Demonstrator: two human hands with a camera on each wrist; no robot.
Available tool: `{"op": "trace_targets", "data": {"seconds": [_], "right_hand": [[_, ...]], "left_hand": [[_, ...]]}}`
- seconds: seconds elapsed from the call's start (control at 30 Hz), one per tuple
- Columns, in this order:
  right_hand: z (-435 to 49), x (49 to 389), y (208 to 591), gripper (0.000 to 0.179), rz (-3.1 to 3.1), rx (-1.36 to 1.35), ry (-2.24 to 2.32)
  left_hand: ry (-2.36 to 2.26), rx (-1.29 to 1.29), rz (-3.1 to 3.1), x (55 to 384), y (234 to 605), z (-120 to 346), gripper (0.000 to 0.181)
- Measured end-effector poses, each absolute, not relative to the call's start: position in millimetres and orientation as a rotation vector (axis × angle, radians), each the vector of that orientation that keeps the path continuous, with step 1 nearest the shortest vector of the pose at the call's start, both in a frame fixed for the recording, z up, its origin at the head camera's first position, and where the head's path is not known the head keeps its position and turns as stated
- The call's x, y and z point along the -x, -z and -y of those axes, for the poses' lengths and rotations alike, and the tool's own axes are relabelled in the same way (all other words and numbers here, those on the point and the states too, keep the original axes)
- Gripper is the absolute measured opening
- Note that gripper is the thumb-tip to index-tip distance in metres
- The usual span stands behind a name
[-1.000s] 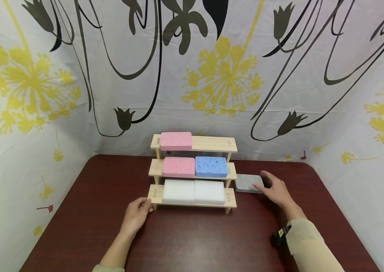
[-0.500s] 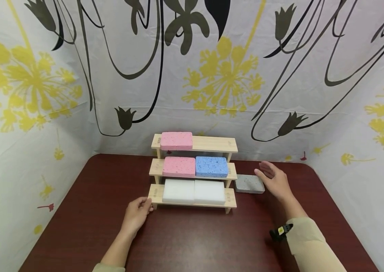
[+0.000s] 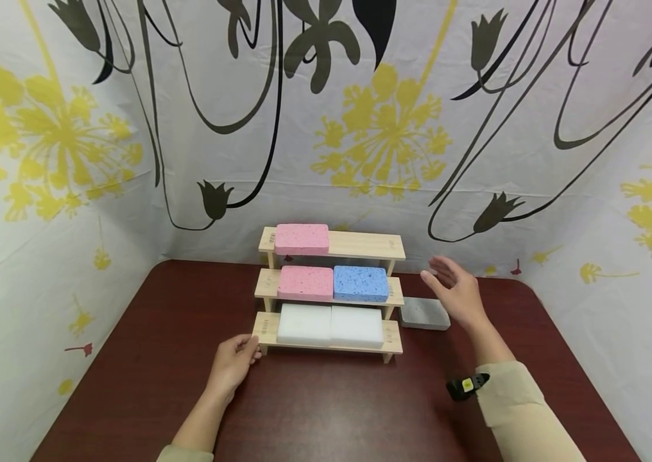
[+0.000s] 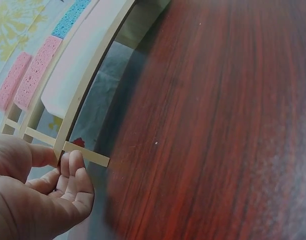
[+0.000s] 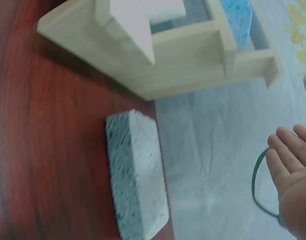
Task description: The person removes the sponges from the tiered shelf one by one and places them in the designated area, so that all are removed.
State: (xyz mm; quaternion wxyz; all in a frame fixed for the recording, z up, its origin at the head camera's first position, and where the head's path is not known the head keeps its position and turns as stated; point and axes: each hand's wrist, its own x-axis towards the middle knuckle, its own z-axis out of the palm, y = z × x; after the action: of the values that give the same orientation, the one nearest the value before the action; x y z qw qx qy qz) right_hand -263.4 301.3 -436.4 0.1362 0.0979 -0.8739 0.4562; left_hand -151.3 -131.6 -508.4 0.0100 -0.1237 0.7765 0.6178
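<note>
My left hand (image 3: 230, 367) pinches the front left corner of a three-tier wooden rack (image 3: 363, 244); the left wrist view shows thumb and fingers at the shelf's end. Off the rack's right side, my right hand (image 3: 457, 294) is raised with fingers extended, holding nothing. Below it a grey sponge (image 3: 425, 314) lies flat on the table by the rack, apart from the hand. On the top tier sits a pink sponge (image 3: 301, 239), at the left. The middle tier bears another pink sponge (image 3: 305, 283) and a blue sponge (image 3: 360, 283). Two white sponges (image 3: 330, 326) lie on the bottom tier.
The rack stands toward the back of a dark red-brown wooden table (image 3: 326, 404). Behind and on both sides hangs a white cloth (image 3: 280, 160) printed with flowers. A black strap device (image 3: 467, 386) is on my right wrist.
My right hand has let go of the grey sponge, lifted off it and moved slightly left toward the rack. My left hand stays at the rack's corner.
</note>
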Motion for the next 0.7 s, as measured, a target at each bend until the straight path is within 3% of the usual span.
{"op": "trace_targets", "data": {"seconds": [0.7], "right_hand": [[-245, 279, 408, 0.051, 2.390, -0.492, -1.293]], "left_hand": [[-2.028, 0.420, -2.341, 153, 511, 132, 0.035]]}}
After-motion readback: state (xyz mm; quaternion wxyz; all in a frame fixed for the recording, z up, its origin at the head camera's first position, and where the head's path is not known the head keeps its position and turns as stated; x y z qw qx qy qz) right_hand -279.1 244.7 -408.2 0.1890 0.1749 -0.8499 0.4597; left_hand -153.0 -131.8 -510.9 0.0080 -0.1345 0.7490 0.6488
